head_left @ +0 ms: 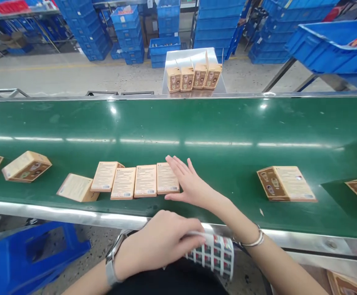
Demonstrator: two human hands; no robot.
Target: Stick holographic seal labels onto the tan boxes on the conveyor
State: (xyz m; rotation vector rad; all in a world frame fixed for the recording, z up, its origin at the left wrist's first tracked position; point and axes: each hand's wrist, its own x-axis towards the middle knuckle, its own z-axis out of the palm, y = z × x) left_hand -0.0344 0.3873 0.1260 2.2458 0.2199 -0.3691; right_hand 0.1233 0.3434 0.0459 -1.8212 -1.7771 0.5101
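Note:
My left hand (169, 237) is closed around a roll of stickers (213, 254), a white strip with rows of small printed labels, in front of the belt's near edge. Over the green belt, my right hand (192, 184) reaches out with its fingers stretched, touching the right end of a row of boxes. The box under its fingertips (167, 180) is brown and cream with printed text and a barcode. Beside it lie similar boxes, among them one box (145, 181) and another box (123, 183). Farther left, a tilted box (76, 187) rests against the row.
A green conveyor belt (215, 119) runs across the view. On its right lies another box (289, 183); on its left, a tilted box (27, 167). Several open boxes stand on a metal stand (172, 59) beyond. Blue crates (218, 24) are stacked behind; a blue stool (27, 258) is lower left.

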